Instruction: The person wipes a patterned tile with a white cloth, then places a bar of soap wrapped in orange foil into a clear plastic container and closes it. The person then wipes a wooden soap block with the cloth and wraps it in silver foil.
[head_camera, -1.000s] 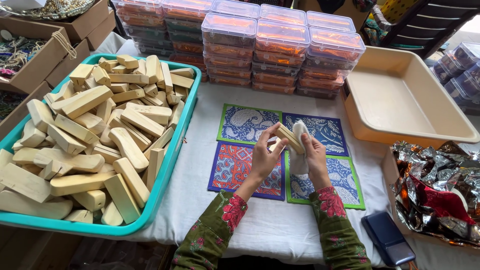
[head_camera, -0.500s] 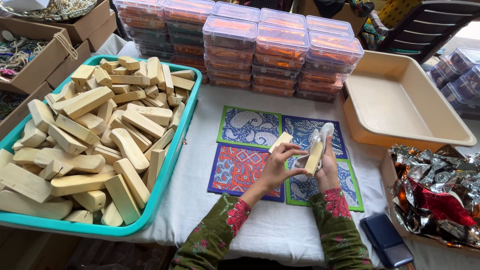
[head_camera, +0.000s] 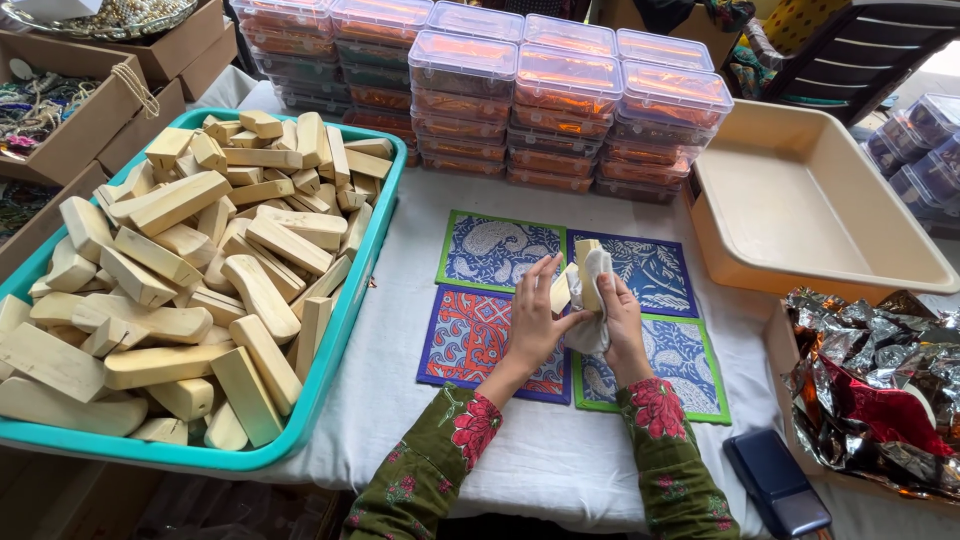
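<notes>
Both hands meet above the patterned mats (head_camera: 500, 250): the right hand (head_camera: 622, 322) grips a pale wooden block (head_camera: 586, 270) through a white cloth (head_camera: 590, 320), keeping it upright, while the left hand (head_camera: 535, 320) steadies its side with open fingers, beside the teal tray (head_camera: 350, 290) of blocks.

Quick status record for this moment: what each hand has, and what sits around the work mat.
left hand: fingers on a pale wooden block
right hand: holds that block upright in a white cloth
under hands: four patterned mats on a white tablecloth
left side: teal tray heaped with wooden blocks
far edge: stacked lidded plastic boxes
right side: beige tray; crumpled foil wrap
near edge: dark blue case
</notes>
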